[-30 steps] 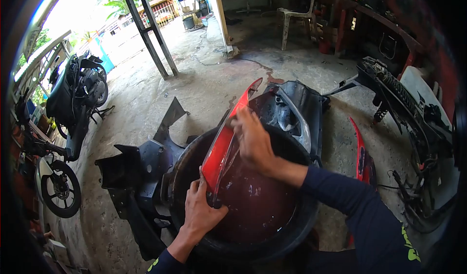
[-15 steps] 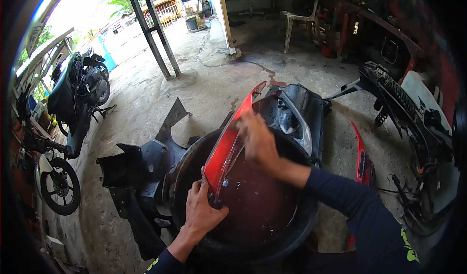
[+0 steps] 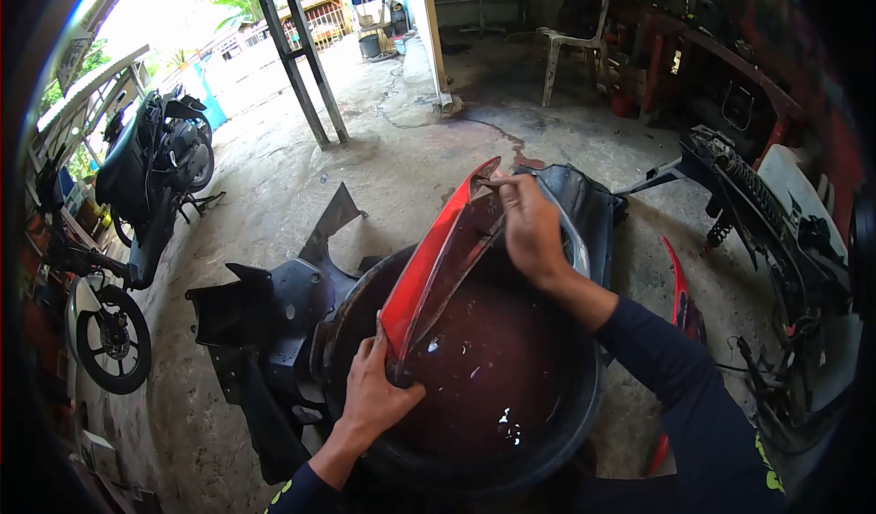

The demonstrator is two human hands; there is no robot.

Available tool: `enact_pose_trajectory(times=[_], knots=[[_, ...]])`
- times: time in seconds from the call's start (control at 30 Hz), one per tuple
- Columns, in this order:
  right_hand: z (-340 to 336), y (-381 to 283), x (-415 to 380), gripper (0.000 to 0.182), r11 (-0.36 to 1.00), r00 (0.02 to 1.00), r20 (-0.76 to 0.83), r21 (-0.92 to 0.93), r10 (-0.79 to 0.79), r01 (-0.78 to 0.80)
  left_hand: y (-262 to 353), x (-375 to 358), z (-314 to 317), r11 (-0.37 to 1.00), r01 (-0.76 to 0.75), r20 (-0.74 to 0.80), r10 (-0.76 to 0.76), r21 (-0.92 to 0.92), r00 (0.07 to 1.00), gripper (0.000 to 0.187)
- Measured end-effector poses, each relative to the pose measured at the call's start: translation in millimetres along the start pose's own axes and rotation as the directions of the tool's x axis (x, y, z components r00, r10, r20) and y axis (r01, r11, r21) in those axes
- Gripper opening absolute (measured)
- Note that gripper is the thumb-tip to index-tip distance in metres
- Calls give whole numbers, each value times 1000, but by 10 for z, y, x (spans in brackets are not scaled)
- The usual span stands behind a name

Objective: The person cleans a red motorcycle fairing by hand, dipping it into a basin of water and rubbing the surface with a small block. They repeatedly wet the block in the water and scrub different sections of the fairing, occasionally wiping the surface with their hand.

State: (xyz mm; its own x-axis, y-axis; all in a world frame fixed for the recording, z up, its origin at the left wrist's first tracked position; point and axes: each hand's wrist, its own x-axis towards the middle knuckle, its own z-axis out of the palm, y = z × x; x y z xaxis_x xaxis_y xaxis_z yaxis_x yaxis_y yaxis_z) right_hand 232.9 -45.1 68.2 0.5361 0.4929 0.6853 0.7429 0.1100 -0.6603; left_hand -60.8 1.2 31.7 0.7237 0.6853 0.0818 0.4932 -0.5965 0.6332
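A long red motorcycle fairing panel (image 3: 427,267) stands on edge over a black tub (image 3: 573,423) holding dark reddish water. My left hand (image 3: 372,397) grips the panel's near lower end at the tub's rim. My right hand (image 3: 527,224) rests flat against the panel's inner side near its far tip, fingers closed; whether it holds a cloth cannot be seen.
Black fairing parts (image 3: 265,309) lie left of the tub, another black panel (image 3: 584,205) behind it, a second red panel (image 3: 683,295) to the right. A stripped motorcycle frame (image 3: 766,213) stands far right, parked motorcycles (image 3: 151,172) far left, a plastic chair (image 3: 579,44) at the back.
My right hand has slid up along the panel's inner side from its middle to near the far tip. The left hand keeps its grip at the lower end.
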Motion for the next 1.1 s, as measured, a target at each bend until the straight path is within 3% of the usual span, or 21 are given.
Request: enact_pose_trajectory(times=[0.03,0.07,0.1,0.13,0.17,0.2,0.3,0.43,0.5,0.93,1.0,1.1], knots=[[-97,-15,26,23,998,997,-39,21,66,-66,-7,-3,-6,1000,-1,-3,1,-2,1000,99],[-165,30,19,23,998,997,-37,21,63,-63,-14,-10,-10,999,-32,-60,33,31,998,83],[-237,77,-4,24,997,997,72,-75,15,-9,-18,-16,-10,996,-60,-116,67,65,991,69],[-293,114,-42,26,985,983,184,-165,-20,51,-21,-28,-9,996,-58,-115,65,62,991,69],[-310,159,-81,42,974,953,302,-214,-6,74,-20,-30,-12,996,-54,-110,61,67,992,70],[-309,147,-130,42,974,953,302,-215,-7,76,-16,-29,-12,996,-50,-105,57,74,993,71],[-223,156,-267,76,917,844,535,-321,-29,235,4,-60,12,987,-59,-113,76,148,991,77],[-128,204,-397,80,913,850,527,-342,-10,223,-23,-65,13,984,-61,-99,78,165,992,82],[-95,226,-483,86,911,868,497,-351,-16,217,-47,-72,16,979,-44,-33,52,201,998,106],[-25,37,-904,88,951,837,539,-203,-91,233,-31,-101,37,977,-4,-27,10,212,1000,108],[-13,29,-941,88,954,825,526,-80,-206,288,-16,-98,33,974,-44,-79,63,221,995,93],[-32,-82,-1085,86,941,784,571,-58,-244,334,19,-96,15,977,-34,-76,51,209,996,98]])
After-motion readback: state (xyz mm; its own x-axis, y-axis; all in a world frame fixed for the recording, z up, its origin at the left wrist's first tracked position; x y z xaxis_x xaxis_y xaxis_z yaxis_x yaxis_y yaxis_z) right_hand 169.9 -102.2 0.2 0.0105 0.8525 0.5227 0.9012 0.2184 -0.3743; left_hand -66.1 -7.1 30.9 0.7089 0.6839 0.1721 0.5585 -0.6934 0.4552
